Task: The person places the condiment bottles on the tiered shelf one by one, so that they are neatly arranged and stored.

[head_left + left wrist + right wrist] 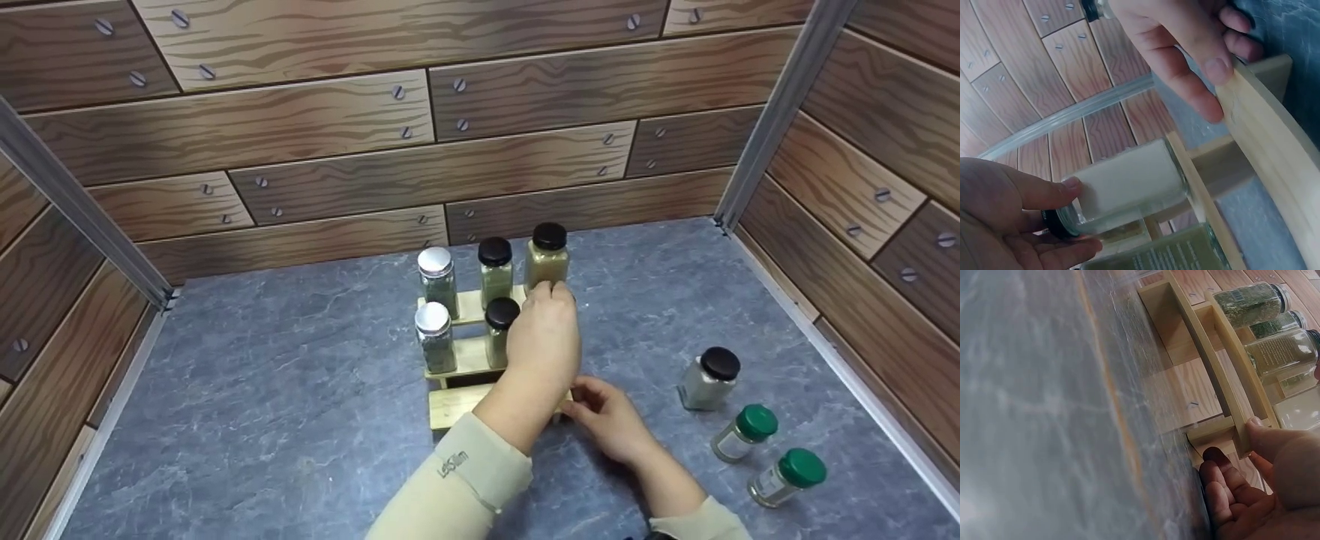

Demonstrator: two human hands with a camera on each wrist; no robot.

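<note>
L fingers (1072,254) pinch jar (1075,216) w/ white pwdr (1134,183), R fingers (1235,481) pinch rack (454,407); herbs (1247,306) in silver-lid jars (435,346).

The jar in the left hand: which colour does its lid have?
The lid is black; it shows best in the left wrist view.

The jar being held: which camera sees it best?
Left wrist view: the jar shows almost whole in the left grip. The right wrist view cuts it off at the edge; in the head view, that grip hides it.
</note>
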